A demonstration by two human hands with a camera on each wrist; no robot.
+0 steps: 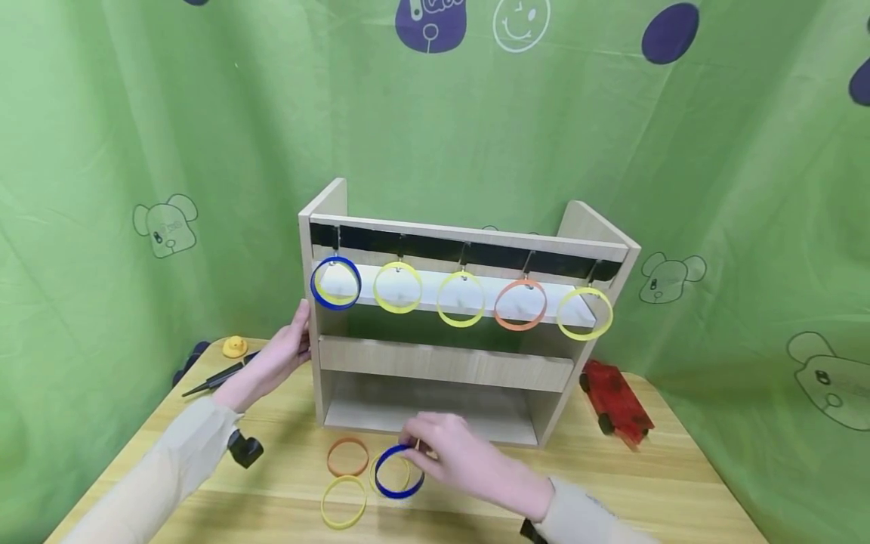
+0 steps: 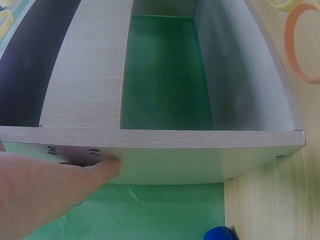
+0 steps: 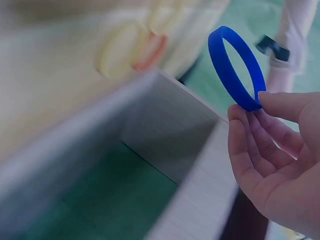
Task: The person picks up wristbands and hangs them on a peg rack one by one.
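My right hand (image 1: 457, 452) pinches a blue silicone wristband (image 3: 230, 75) between thumb and fingers, just above the table in front of the shelf. Behind that band a yellow wristband (image 1: 375, 474) shows on the table, partly covered. An orange wristband (image 1: 329, 462) and another yellow wristband (image 1: 325, 514) lie to its left. My left hand (image 1: 288, 347) rests against the left side panel of the wooden shelf (image 1: 445, 363), its thumb on the outer face in the left wrist view. From the shelf's hooks hang a blue wristband (image 1: 358, 291) with yellow inside it, several yellow wristbands (image 1: 376, 283) and an orange wristband (image 1: 519, 327).
A red toy car (image 1: 615, 397) stands right of the shelf. Behind my left forearm are a yellow rubber duck (image 1: 235, 347) and a black pointed tool (image 1: 217, 378). A green patterned curtain (image 1: 238, 151) surrounds the wooden table (image 1: 680, 483).
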